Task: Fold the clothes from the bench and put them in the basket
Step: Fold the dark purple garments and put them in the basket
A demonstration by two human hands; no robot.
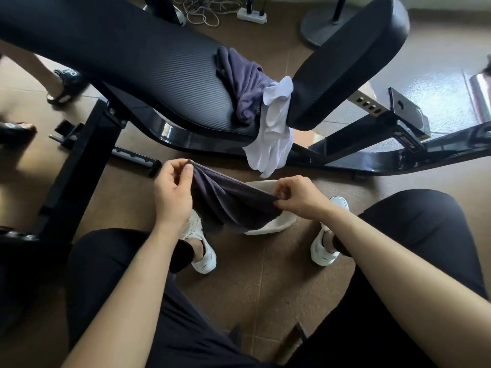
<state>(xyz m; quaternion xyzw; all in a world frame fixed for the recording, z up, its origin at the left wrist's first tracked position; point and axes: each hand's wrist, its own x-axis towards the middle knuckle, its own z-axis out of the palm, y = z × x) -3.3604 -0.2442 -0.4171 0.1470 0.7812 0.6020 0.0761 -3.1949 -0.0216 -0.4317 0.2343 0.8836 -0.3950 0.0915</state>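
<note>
A dark grey garment hangs stretched between both my hands, above the floor in front of my knees. My left hand pinches its upper left edge between thumb and fingers. My right hand pinches the opposite edge. Below the garment sits a white basket, mostly hidden by the cloth. On the black bench lie a purple-grey garment and a white garment that droops over the bench's edge.
The bench's black metal frame runs across the floor just beyond the basket. My white shoes stand on either side of the basket. Another person's sandalled feet are at the left. A power strip with cables and a fan base lie behind the bench.
</note>
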